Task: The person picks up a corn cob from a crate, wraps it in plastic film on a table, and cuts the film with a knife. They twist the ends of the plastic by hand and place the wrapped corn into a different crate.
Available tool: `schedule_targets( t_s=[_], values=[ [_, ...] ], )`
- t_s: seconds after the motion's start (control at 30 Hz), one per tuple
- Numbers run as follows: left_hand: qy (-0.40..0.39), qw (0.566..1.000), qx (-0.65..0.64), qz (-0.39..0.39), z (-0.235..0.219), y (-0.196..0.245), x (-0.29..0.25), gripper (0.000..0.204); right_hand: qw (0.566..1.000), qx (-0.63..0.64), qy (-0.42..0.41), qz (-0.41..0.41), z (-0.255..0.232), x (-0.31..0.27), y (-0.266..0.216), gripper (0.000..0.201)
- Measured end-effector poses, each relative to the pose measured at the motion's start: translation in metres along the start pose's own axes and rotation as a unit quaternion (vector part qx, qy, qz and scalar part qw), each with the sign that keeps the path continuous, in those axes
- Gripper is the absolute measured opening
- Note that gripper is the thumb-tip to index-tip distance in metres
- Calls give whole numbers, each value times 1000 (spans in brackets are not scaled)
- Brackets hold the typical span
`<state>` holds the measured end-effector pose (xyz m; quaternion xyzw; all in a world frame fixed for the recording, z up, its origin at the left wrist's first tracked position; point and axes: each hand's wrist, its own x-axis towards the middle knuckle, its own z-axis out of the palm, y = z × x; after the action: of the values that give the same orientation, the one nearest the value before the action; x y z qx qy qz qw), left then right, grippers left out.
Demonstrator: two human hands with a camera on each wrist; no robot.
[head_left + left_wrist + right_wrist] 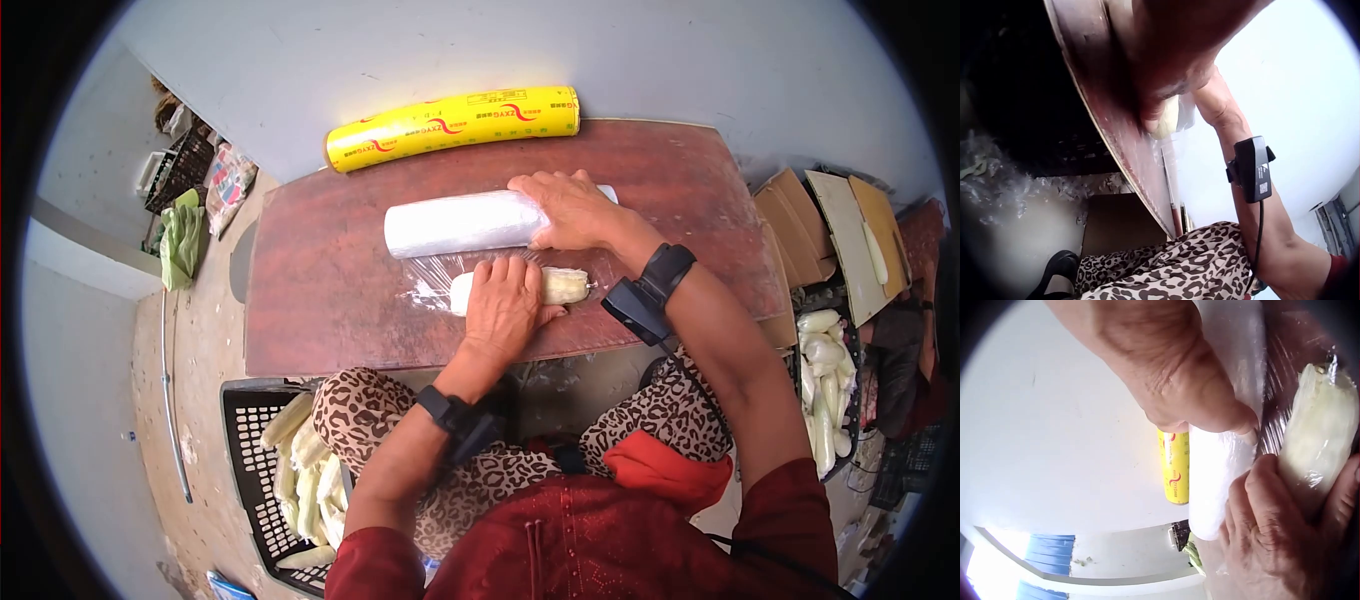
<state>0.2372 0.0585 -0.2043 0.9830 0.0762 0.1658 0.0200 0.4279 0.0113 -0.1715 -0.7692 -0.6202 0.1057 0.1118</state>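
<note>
Head view: a pale peeled vegetable piece is seen lying on a sheet of clear film drawn out over the red-brown board, near the board's middle. It is covered by the left hand, fingers laid together and curved over its left part — probably so that it stays put while the film is pulled round it. The right hand is set on the right end of the white cling-film roll, just beyond the vegetable, fingers bent over the roll; the roll appears to be steadied so the sheet stays taut.

Right wrist view: the thumb is pressed against the roll's end, and film is seen stretched tight over the vegetable, glossy and creased.

Left wrist view: only the board's edge and a pale sliver under the hand are shown; finger position cannot be told there.

A yellow boxed roll is placed at the far edge — unused stock, by the look. A black crate of pale pieces is set near left, further pieces at right.
</note>
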Motion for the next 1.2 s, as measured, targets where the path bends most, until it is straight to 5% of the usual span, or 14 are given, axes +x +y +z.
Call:
schedule_targets(
  t_s=[0.2, 0.3, 0.5, 0.6, 0.7, 0.8, 0.9, 1.2],
  values=[
    [-35, 998, -40, 15, -6, 4, -5, 54, 982, 158, -102, 13, -17, 8, 18, 68],
    [-77, 996, -51, 8, -12, 6, -4, 54, 991, 106, -60, 63, -22, 6, 19, 66],
    [-90, 992, -89, -28, -13, 6, 1, 59, 978, -66, 155, 125, -26, -1, 20, 36],
    [-98, 991, -80, -38, -14, 5, 1, 60, 956, -92, 275, 49, -22, -14, 20, 20],
    [-119, 989, -74, -38, -14, 4, 2, 59, 967, 142, 206, 52, -27, -30, 12, 21],
    [-123, 989, -72, -37, -13, 3, 1, 60, 965, 241, 62, 78, -41, -57, -6, 22],
    [-119, 990, -69, -34, -13, 3, 1, 60, 968, 209, -61, 120, -39, -81, -1, 26],
    [-125, 989, -66, -32, -13, 3, 0, 62, 948, 272, -143, 79, 1, -98, 25, 13]
  ],
)
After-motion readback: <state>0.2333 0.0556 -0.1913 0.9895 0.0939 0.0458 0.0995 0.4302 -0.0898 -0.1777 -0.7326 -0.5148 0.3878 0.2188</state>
